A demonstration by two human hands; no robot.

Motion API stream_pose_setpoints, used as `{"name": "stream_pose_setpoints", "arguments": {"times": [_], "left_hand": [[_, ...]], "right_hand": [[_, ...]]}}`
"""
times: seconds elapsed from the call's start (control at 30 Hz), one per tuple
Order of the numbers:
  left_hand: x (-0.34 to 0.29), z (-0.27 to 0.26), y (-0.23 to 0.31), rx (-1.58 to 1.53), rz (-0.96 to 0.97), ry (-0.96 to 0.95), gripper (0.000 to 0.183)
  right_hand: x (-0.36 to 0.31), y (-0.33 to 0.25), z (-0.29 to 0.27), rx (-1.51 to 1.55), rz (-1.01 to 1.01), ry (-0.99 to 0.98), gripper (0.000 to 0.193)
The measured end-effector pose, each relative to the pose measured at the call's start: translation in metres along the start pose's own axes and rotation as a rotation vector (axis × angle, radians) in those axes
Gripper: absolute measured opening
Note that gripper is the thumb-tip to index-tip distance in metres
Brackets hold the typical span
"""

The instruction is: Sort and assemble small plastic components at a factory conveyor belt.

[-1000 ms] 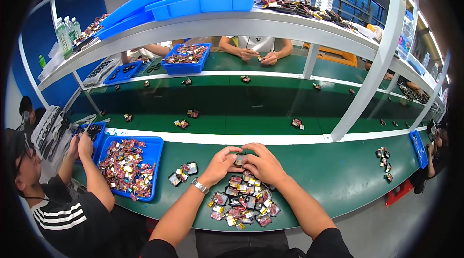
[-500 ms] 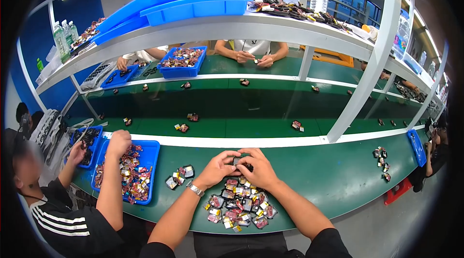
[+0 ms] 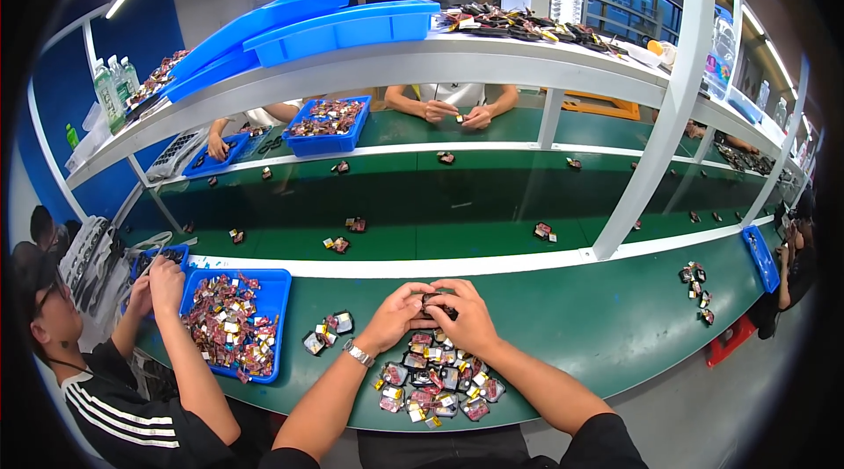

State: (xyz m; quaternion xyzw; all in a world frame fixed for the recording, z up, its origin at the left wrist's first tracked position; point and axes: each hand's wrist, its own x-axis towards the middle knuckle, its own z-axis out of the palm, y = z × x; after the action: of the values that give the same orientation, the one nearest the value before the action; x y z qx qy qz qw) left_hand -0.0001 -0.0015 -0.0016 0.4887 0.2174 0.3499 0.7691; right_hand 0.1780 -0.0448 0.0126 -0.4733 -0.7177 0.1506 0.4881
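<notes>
Both my hands meet over the green bench. My left hand (image 3: 395,318) and my right hand (image 3: 466,317) are closed round a small black plastic casing (image 3: 439,303), fingers and thumbs at its edges. Most of the casing is hidden by the fingers. Just below the hands lies a pile of small electronic assemblies (image 3: 424,400), dark casings with red circuit boards and silver-and-yellow battery cells. A few similar units (image 3: 328,331) sit left of my left wrist, which wears a metal watch.
At left a co-worker (image 3: 123,399) works beside a blue tray (image 3: 280,328) of red boards and cells. A white metal ledge (image 3: 413,268) borders a green conveyor belt (image 3: 448,236) with scattered units. A white upright (image 3: 655,135) and several units (image 3: 694,280) stand to the right.
My hands have turned the casing, and my fingers now cover more of it. The co-worker's hand has moved from the red-board tray to meet the other hand. Units on the belt have shifted slightly.
</notes>
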Motion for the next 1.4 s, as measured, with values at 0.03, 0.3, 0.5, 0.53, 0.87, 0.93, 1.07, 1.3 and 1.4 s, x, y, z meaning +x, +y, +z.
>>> {"name": "stream_pose_setpoints", "arguments": {"times": [0.03, 0.3, 0.5, 0.53, 0.87, 0.93, 1.07, 1.3, 1.4], "left_hand": [[0.0002, 0.0002, 0.0, -0.004, -0.003, 0.012, 0.029], [0.001, -0.0022, -0.0025, -0.029, 0.006, 0.013, 0.027], [0.0003, -0.0033, -0.0022, -0.026, 0.008, -0.003, 0.027], [0.0001, -0.0031, -0.0017, -0.031, 0.005, 0.007, 0.026], [0.0006, -0.0044, -0.0009, -0.095, -0.011, 0.007, 0.023], [0.0005, -0.0049, -0.0019, -0.098, -0.008, 0.008, 0.023], [0.0013, -0.0041, -0.0022, -0.102, 0.001, -0.001, 0.023], [0.0004, -0.004, -0.0028, -0.093, 0.004, 0.004, 0.024], [0.001, -0.0034, -0.0033, -0.094, 0.019, 0.011, 0.023]], "right_hand": [[-0.0007, 0.0003, 0.0005, -0.005, -0.011, 0.003, 0.011], [-0.0032, 0.0047, 0.0042, 0.061, 0.031, 0.008, 0.014], [-0.0028, 0.0014, 0.0036, 0.063, 0.098, 0.017, 0.016], [-0.0026, 0.0016, 0.0029, 0.075, 0.094, 0.011, 0.016], [-0.0035, 0.0051, -0.0003, 0.114, 0.077, -0.011, 0.017], [-0.0039, 0.0045, 0.0005, 0.112, 0.078, -0.007, 0.016], [-0.0039, 0.0048, -0.0007, 0.109, 0.054, -0.008, 0.015], [-0.0059, 0.0024, 0.002, 0.09, 0.091, 0.017, 0.016], [-0.0059, 0.006, 0.0034, 0.121, 0.11, 0.001, 0.019]]}}
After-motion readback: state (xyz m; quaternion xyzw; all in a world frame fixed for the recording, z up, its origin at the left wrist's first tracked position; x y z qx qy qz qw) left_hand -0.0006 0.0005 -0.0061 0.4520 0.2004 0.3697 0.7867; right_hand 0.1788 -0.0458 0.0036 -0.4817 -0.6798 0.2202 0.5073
